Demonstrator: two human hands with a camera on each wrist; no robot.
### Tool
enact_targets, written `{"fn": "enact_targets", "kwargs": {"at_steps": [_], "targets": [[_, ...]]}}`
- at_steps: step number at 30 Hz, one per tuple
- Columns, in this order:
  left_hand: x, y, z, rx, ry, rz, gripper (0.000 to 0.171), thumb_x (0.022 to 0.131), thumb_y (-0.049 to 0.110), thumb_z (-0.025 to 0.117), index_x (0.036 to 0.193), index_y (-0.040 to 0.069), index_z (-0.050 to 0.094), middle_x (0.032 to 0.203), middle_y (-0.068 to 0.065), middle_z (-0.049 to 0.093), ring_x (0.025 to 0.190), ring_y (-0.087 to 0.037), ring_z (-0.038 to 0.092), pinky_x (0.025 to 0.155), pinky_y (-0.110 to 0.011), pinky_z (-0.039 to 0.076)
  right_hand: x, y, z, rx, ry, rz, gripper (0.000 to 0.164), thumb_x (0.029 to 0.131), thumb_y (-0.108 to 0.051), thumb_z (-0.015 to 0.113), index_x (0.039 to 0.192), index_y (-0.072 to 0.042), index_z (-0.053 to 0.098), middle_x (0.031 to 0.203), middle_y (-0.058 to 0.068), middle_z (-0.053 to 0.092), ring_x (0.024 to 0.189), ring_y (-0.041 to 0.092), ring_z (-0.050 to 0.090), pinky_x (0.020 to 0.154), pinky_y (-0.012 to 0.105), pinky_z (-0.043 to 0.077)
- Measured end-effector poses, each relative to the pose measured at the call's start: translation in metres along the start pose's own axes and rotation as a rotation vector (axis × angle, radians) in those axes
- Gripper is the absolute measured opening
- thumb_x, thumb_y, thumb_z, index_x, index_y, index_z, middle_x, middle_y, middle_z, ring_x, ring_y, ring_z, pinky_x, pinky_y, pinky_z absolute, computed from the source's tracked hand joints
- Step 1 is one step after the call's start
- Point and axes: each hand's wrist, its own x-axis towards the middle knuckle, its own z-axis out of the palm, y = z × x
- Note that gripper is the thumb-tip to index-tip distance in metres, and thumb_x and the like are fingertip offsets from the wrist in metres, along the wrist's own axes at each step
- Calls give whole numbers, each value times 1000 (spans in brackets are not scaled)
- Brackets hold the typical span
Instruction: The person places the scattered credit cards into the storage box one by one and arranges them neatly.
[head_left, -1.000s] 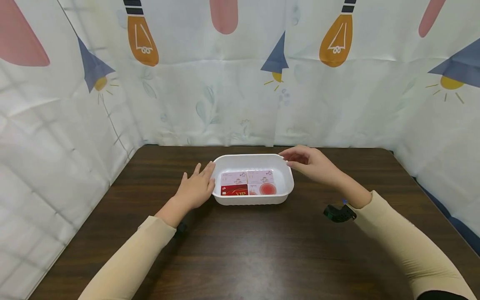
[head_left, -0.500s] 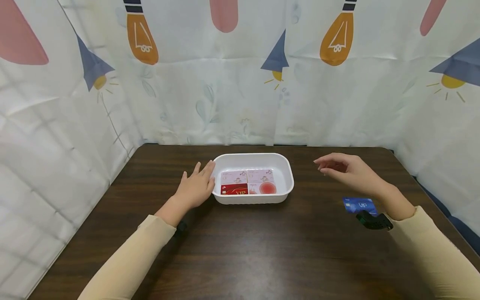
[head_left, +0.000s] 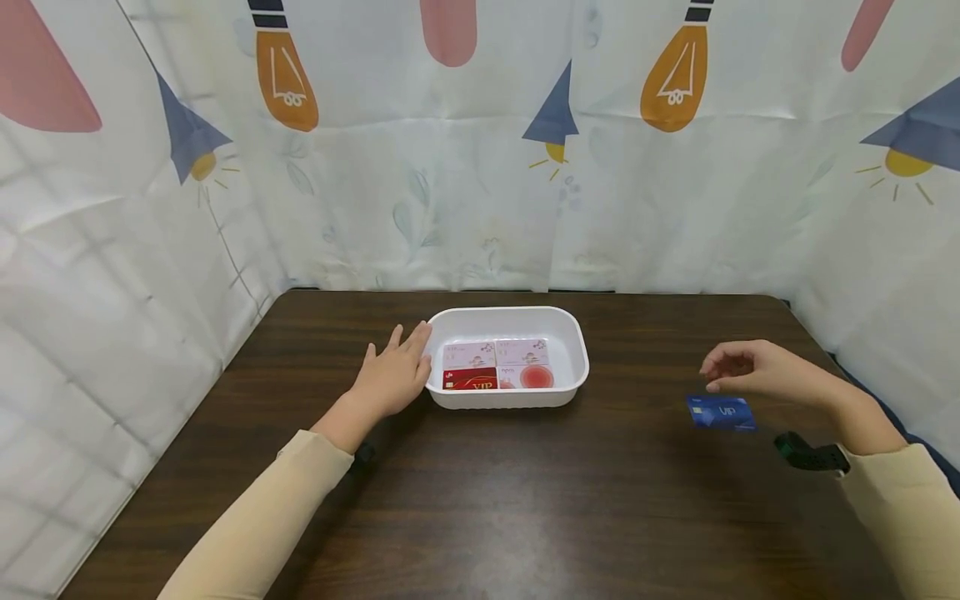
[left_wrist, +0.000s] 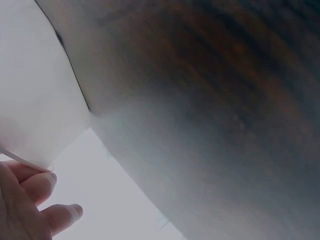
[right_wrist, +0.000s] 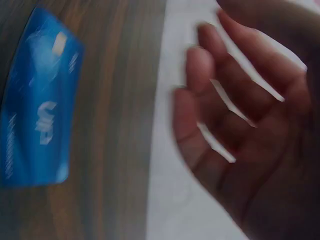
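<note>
A white plastic tub (head_left: 506, 400) stands near the far middle of the table. Inside lie several cards: two pale pink ones side by side, a red VIP card (head_left: 470, 379) and a white card with a red circle (head_left: 536, 377). My left hand (head_left: 390, 373) rests its straight fingers against the tub's left rim; the left wrist view shows fingertips (left_wrist: 45, 182) at the tub's edge. On the right, a blue VIP card (head_left: 722, 412) lies flat on the wood. Just above it hovers my right hand (head_left: 765, 371), fingers loosely bent and holding nothing; the right wrist view shows the blue card (right_wrist: 42, 105) apart from the hand.
A dark wood-grain table (head_left: 480, 500) spreads under everything. A white curtain (head_left: 480, 208) printed with lamps and bulbs hangs behind its far edge and along the sides. A dark strap (head_left: 810, 454) sits on the right wrist.
My right hand has left the tub's right rim and travelled right, over to the blue card, which was hidden behind the forearm at first. The left hand and tub have stayed put.
</note>
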Motion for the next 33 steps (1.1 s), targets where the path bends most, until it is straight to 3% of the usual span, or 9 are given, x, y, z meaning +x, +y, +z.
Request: {"fn": "enact_targets", "kwargs": {"at_steps": [3,10,16,23,33], "targets": [[1,0,1,3,2,1,61,108,30,39,163,7,25,167,-12,26,153,-42,17,113,-75,15,-6,15,-2,29,-63,24,21,97,-5,69,114,5,64,100,4,64,84,12,61,71,29,54],[0,0,0,-6,2,-3,61,108,30,40,163,8,25,167,-11,26,153,-42,17,114,-75,15,-17,45,-6,98,-110,75,27,97,-2,68,119,11,57,97,9,54,84,12,54,67,29,48],[-1,0,0,-9,-5,-7,62,108,31,40,164,8,24,167,-11,26,154,-41,17,114,-74,14,-24,66,-5,59,-159,70,41,90,1,73,122,12,50,97,8,43,73,14,44,59,30,39],[-1,1,0,-3,-4,-4,62,108,31,40,164,8,25,167,-11,26,153,-42,17,114,-74,14,-28,71,3,21,-137,124,53,85,0,79,122,14,44,95,7,41,68,12,38,56,30,36],[-1,1,-1,-5,-5,-8,62,108,31,40,164,9,25,167,-10,26,154,-41,17,114,-74,14,-24,73,4,5,-151,62,40,83,3,80,107,7,48,91,4,39,68,8,39,55,28,36]]}}
